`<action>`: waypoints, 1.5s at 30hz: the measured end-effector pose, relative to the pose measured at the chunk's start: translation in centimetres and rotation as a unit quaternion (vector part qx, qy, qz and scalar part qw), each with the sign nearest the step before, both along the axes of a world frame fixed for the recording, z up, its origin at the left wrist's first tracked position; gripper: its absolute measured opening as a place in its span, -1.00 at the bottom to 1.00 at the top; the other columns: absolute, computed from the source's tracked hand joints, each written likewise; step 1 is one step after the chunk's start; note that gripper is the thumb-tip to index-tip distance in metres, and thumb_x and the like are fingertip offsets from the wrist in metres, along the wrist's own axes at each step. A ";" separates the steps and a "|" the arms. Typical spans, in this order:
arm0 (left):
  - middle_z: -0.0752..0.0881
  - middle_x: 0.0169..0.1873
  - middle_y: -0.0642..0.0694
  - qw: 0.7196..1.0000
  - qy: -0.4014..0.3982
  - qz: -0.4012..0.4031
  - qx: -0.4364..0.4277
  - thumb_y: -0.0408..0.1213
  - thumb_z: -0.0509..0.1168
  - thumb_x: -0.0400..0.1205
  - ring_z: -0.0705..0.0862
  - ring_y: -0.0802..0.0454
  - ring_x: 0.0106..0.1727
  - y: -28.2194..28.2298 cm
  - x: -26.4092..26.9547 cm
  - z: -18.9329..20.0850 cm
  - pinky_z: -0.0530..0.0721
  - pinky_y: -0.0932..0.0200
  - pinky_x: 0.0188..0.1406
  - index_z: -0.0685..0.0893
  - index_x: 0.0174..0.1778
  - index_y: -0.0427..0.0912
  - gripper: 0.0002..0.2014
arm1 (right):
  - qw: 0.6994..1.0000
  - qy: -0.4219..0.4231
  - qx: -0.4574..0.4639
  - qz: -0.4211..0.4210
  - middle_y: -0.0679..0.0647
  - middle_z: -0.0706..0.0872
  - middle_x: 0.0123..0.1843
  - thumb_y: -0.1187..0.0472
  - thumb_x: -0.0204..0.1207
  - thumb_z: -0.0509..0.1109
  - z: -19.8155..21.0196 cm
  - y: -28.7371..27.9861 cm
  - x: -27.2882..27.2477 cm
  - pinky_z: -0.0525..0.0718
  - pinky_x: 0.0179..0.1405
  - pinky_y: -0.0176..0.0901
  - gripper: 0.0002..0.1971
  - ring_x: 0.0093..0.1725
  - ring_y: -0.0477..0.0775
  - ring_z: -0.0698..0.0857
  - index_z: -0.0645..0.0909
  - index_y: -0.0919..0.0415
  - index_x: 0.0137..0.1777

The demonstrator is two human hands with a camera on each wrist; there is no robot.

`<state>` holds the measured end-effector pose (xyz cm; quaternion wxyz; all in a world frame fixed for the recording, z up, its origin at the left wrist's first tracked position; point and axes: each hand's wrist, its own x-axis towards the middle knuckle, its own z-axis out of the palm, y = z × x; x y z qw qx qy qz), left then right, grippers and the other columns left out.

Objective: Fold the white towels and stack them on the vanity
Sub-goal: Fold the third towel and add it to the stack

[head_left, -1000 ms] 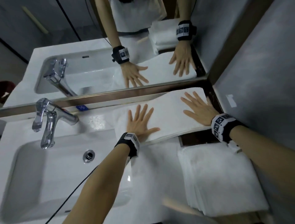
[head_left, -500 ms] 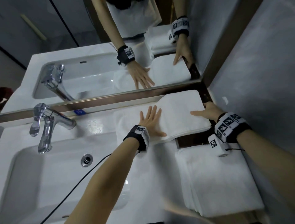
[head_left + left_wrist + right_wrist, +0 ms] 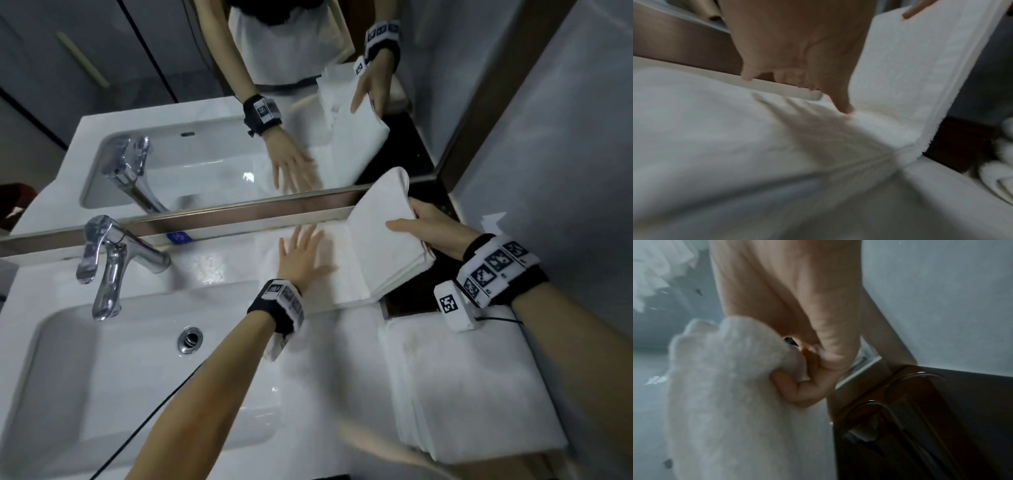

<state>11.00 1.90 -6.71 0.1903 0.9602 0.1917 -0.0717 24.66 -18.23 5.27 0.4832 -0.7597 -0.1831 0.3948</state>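
Gripping the raised right half of the white terry towel [image 3: 383, 236], the right hand [image 3: 435, 229] is holding it tilted while the left hand [image 3: 303, 253] is pressing flat, fingers spread, on its other half.

You face a wide wall mirror [image 3: 205, 85] | grey plaster wall [image 3: 548, 137] on your right | chrome tap [image 3: 113, 263] over white basin [image 3: 102, 377]

text: none legible.
blue sticker [image 3: 179, 236], behind faucet [image 3: 113, 263]: print blurred.
wristbands [image 3: 496, 267]: square coded markers only.
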 end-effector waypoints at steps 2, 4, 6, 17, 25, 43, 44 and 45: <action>0.27 0.56 -0.18 0.985 -0.063 0.153 0.041 0.00 0.35 0.55 0.22 -0.21 0.57 2.2 -3.8 -0.4 0.26 -0.20 0.52 0.23 0.57 -0.18 -0.27 | 0.999 -0.015 -0.002 0.029 -0.01 0.69 0.16 0.31 0.55 0.36 0.5 1.6 -0.9 0.62 0.10 -0.24 -0.65 0.11 -0.11 0.67 0.48 0.08 0.31; 0.36 0.42 -0.30 0.952 -0.059 0.301 -0.008 -0.02 0.37 0.54 0.34 -0.29 0.43 3.5 -7.2 -0.8 0.42 -0.20 0.35 0.27 0.47 -0.33 -0.29 | 0.998 -0.039 -0.013 0.049 0.09 0.67 0.19 0.33 0.54 0.34 0.8 3.5 -1.9 0.62 0.21 -0.09 -0.64 0.15 0.01 0.66 0.47 0.18 0.33; 0.41 0.38 -0.36 0.910 -0.019 0.380 -0.166 0.02 0.29 0.60 0.43 -0.31 0.39 4.2 -9.2 -1.5 0.43 -0.18 0.35 0.16 0.47 -0.40 -0.28 | 0.995 -0.071 -0.034 0.059 0.16 0.65 0.15 0.33 0.51 0.34 0.9 5.4 -2.9 0.60 0.19 -0.01 -0.65 0.13 0.10 0.64 0.47 0.28 0.29; 0.45 -0.45 -0.14 0.872 -0.037 0.317 -0.370 -0.33 0.17 0.70 0.47 -0.06 -0.21 4.8 -10.3 -0.7 0.55 -0.03 -0.04 0.36 -0.49 -0.16 -0.61 | 0.958 -0.165 -0.173 0.160 0.27 0.64 0.24 0.14 0.49 0.34 -3.2 15.8 -10.3 0.61 0.22 0.03 -0.46 0.25 0.28 0.63 0.33 0.39 0.40; 0.65 -0.16 -0.25 0.819 -0.062 0.352 -0.448 -0.33 0.02 0.75 0.65 -0.11 -0.22 5.4 -11.3 0.3 0.67 0.14 -0.21 0.61 0.01 -0.37 -0.73 | 0.972 -0.011 -0.127 0.195 0.25 0.59 0.30 0.25 0.61 0.25 -7.4 17.2 -12.0 0.67 0.08 -0.12 -0.35 0.08 0.16 0.67 0.10 0.29 0.65; -0.08 0.69 -0.14 0.996 -0.052 0.059 0.050 -0.20 -0.07 0.74 -0.15 -0.12 0.70 1.7 -4.3 0.2 -0.14 -0.18 0.66 -0.06 0.67 -0.14 -0.44 | 0.871 -0.348 -0.283 0.201 0.07 -0.30 0.72 0.06 0.73 -0.06 -10.7 12.2 -8.2 -0.26 0.66 0.17 -0.40 0.68 0.23 -0.34 -0.26 0.07 0.68; -0.17 0.69 -0.10 0.997 -0.020 0.056 0.051 -0.10 -0.12 0.76 -0.23 -0.10 0.70 1.7 -4.5 -0.6 -0.21 -0.23 0.64 -0.12 0.67 -0.10 -0.44 | 0.868 -0.349 -0.293 0.197 0.04 -0.31 0.72 0.02 0.73 -0.08 -11.2 12.3 -8.5 -0.26 0.65 0.20 -0.40 0.68 0.21 -0.34 -0.27 0.03 0.68; -0.22 0.68 -0.06 0.996 0.001 0.071 0.046 -0.02 -0.16 0.76 -0.27 -0.08 0.69 1.9 -4.9 -1.3 -0.25 -0.28 0.62 -0.17 0.67 -0.07 -0.43 | 0.870 -0.341 -0.300 0.192 0.00 -0.33 0.71 -0.01 0.73 -0.09 -11.6 12.4 -8.9 -0.27 0.64 0.24 -0.40 0.68 0.18 -0.35 -0.27 -0.01 0.67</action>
